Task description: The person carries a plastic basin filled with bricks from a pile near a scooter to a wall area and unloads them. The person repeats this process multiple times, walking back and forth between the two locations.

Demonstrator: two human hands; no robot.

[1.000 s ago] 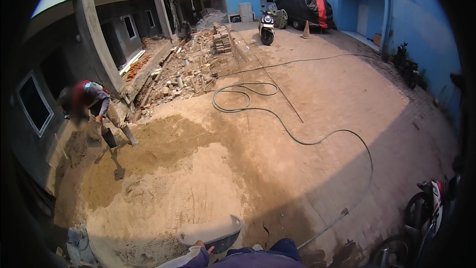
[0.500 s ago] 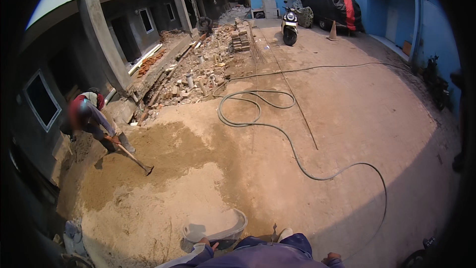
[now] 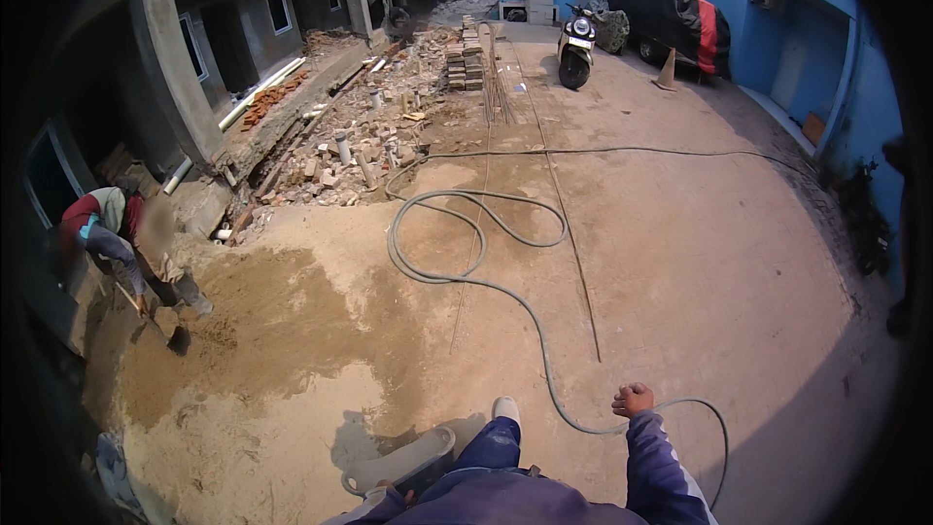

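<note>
Dark blue long-sleeved jacket, white stripes down the right sleeve (image 3: pixel 661 472), blue trousers, pale shoe (image 3: pixel 504 409) ahead of the knee

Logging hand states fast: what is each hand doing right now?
Left hand: mostly hidden, fingers at the rim of the grey plastic bucket; grip cannot be told.
Right hand: closed in a fist, holding nothing visible.

I see no packages, labels, signs or screens anywhere in this yard. Nothing near me carries a wrapper or a printed panel that I can make out.
</note>
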